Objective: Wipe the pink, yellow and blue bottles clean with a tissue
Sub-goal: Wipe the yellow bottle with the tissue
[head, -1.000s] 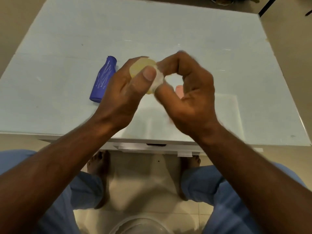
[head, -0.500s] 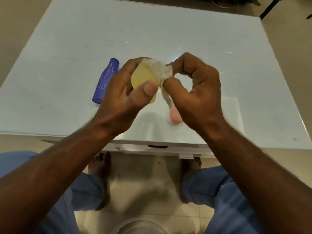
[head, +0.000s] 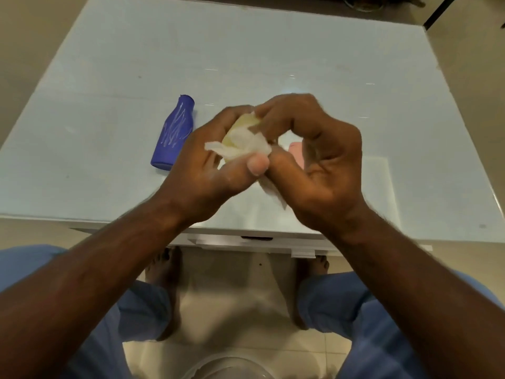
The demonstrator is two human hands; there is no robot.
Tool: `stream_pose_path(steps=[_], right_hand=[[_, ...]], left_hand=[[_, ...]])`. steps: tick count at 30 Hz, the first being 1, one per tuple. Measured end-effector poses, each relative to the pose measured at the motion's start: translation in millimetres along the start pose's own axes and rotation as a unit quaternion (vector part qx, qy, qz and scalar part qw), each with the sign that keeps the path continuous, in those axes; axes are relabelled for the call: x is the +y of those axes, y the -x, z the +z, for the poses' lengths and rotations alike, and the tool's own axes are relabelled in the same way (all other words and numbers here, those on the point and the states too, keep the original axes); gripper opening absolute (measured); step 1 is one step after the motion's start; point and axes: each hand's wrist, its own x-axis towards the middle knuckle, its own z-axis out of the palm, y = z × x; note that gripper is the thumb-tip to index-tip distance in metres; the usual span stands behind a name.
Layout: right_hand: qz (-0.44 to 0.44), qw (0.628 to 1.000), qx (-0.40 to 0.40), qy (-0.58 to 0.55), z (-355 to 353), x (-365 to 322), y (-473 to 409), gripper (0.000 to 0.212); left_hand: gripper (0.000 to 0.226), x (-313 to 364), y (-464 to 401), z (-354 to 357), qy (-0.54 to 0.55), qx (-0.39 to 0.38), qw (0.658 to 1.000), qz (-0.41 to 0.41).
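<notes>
My left hand grips the yellow bottle above the near part of the table; my fingers hide most of the bottle. My right hand pinches a crumpled white tissue against the bottle's side, with a tail of tissue hanging below my palm. The blue bottle lies on its side to the left, scribbled with white marks. Only a small part of the pink bottle shows on the table behind my right hand.
The pale glass table has its front edge just below my wrists. On the floor between my knees stands a clear round container. A dark table leg shows at the far right corner.
The tissue has spread further across the yellow bottle's face toward my left thumb. My right fingers have shifted left over the bottle top. The pink bottle is now more hidden.
</notes>
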Motion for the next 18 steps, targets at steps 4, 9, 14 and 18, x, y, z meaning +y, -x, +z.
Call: stream_pose_path(steps=[4,9,14,18], right_hand=[[0.099,0.993,0.038,0.057,-9.3,12.8,-7.7,0.013],[0.022,0.999,-0.003,0.041,0.5,-0.4,2.2,0.015],[0.012,0.998,0.022,0.051,0.0,0.3,-4.0,0.025],[0.071,0.992,0.055,0.091,-1.7,7.0,-8.4,0.024]], left_hand=[[0.083,3.4,3.9,-3.9,-0.045,0.007,0.998,0.05],[0.087,-1.5,-0.2,-2.3,-0.06,-0.023,0.998,0.016],[0.101,3.1,3.4,-3.2,-0.086,-0.026,0.994,0.065],[0.097,6.1,5.8,-0.3,-0.1,-0.043,0.99,0.088]])
